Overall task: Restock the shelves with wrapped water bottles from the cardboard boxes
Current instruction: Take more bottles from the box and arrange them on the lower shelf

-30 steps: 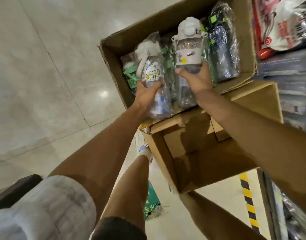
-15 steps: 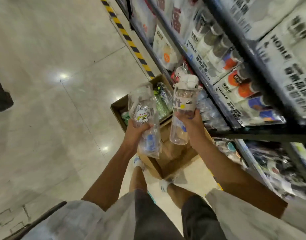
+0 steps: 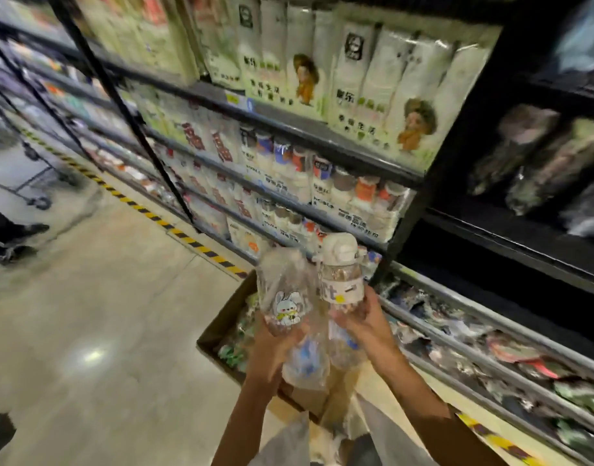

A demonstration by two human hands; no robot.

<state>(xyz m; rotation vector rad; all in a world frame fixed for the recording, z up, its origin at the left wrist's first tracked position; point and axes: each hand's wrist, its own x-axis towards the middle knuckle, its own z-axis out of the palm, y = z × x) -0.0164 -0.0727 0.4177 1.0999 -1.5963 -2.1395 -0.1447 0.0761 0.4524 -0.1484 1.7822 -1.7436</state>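
Now the left hand (image 3: 272, 348) is wrapped around the lower half of a wrapped rabbit bottle (image 3: 287, 307), fingers curled into the crinkled plastic, and the right hand (image 3: 362, 326) grasps the waist of a white-capped bottle (image 3: 342, 280) just beside it at 3 o'clock. The two bottles are close side by side, possibly touching through the wrap; I can't tell for sure. Both stand nearly upright, long axes running 6 to 12 o'clock: the white cap points up toward 12, and the rabbit bottle leans slightly to 11, its cartoon sticker facing the camera. They are held in the air at the lower centre of the view, above an open cardboard box (image 3: 221, 317), whose near wall shows at 8 o'clock from the hands, with more green-tinted wrapped goods inside.

Out from there, the floor (image 3: 97, 331) is pale polished tile with a glare spot at 9 o'clock, and a yellow-and-black hazard strip (image 3: 174, 230) runs along the foot of the shelving. Black metal shelves (image 3: 288, 126) fill the upper right: big white packs with a cartoon figure at 12 o'clock, rows of bundled cups with coloured lids below them. At 3 o'clock, a low shelf (image 3: 490, 334) carries blurred wrapped items. Far left, a wheeled cart frame (image 3: 33, 183) and someone's dark shoe (image 3: 33, 228).
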